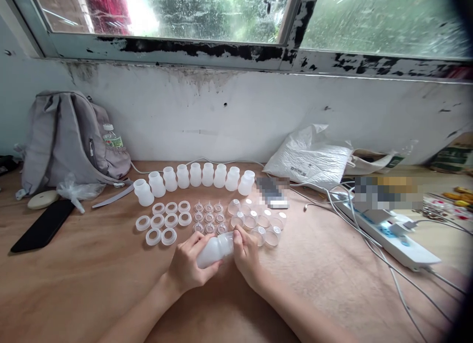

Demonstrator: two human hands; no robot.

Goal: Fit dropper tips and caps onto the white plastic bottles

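Observation:
My left hand [186, 266] grips a small white plastic bottle [214, 251] lying on its side above the wooden table [92, 284]. At the bottle's mouth end, the fingers of my right hand [246, 252] pinch around its neck; what they hold there is hidden. Just beyond lie several white rings [162, 221], several small clear valves [209, 217] and several clear caps [258, 221]. A curved row of several upright white bottles [195, 175] stands behind them.
A grey backpack [66, 136] with a water bottle leans at the back left, a black phone [42, 225] in front of it. A white plastic bag [310, 158], a power strip [391, 234] and loose cables lie to the right, under the window wall.

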